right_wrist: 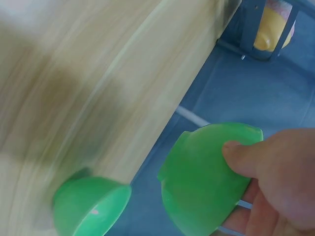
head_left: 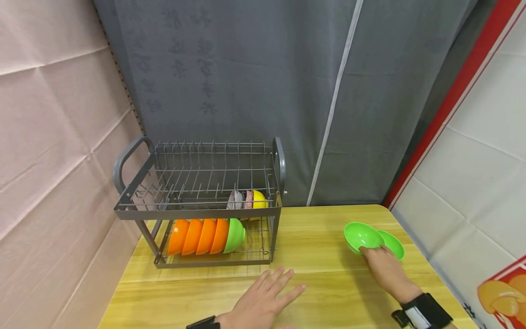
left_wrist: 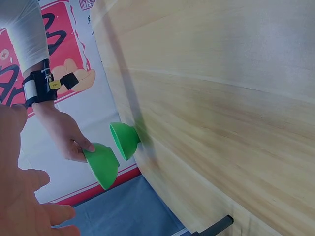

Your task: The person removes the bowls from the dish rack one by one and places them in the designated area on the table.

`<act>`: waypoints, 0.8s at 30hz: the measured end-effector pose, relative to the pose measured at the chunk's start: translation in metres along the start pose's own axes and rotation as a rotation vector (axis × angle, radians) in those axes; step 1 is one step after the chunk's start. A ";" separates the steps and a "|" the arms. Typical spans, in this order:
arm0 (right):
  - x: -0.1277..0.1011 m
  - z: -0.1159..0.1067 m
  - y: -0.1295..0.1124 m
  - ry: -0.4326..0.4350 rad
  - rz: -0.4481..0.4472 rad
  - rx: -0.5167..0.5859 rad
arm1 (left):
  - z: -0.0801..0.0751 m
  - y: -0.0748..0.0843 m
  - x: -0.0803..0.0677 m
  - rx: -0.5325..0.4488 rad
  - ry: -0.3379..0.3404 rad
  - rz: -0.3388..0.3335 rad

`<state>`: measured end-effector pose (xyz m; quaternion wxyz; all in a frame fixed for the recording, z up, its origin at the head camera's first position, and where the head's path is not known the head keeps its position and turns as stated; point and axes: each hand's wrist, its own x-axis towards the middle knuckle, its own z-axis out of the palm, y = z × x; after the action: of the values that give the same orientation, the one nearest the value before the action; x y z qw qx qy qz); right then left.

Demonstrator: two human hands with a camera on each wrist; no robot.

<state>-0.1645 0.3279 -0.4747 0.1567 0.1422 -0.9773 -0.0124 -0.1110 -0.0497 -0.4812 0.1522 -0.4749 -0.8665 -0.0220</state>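
Right hand: at the right of the table, thumb and fingers pinching the near rim of a green bowl. The bowl is tilted and, in the left wrist view, lifted off the tabletop. The right wrist view shows the thumb pressed on the bowl's outer wall, with the fingers on the other side.

Second green bowl: just right of and behind the held one, resting on the table near its right edge. The two overlap in the head view; contact between them cannot be told.

Left hand: near the table's near edge, centre, fingers spread and straight, palm down over the wood, holding nothing. Whether it presses the surface cannot be told.

Table: light wood grain. The stretch between the hands and the rack is bare board.

Dish rack: grey wire, two tiers, looped handles at both ends, standing at the far left of the table, well apart from both hands.
- Lower tier: four orange bowls on edge in a row, a third green bowl at their right end.
- Behind, at the right end: a yellow bowl and two pale patterned bowls, seen through the wires.

Surroundings: grey curtain behind the table; pink panel wall at left; white tiled wall with a red strip at right.
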 end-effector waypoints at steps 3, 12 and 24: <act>-0.002 0.001 0.010 -0.010 0.015 0.002 | 0.000 0.000 0.000 0.001 -0.005 0.002; -0.013 0.016 0.041 -0.003 0.080 0.019 | 0.001 -0.001 0.001 -0.014 -0.012 0.002; -0.015 0.031 0.062 -0.046 0.152 0.020 | 0.001 -0.001 0.002 -0.024 -0.013 0.007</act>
<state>-0.1775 0.3907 -0.5046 0.1330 0.0691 -0.9887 0.0062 -0.1125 -0.0486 -0.4814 0.1411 -0.4800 -0.8654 -0.0286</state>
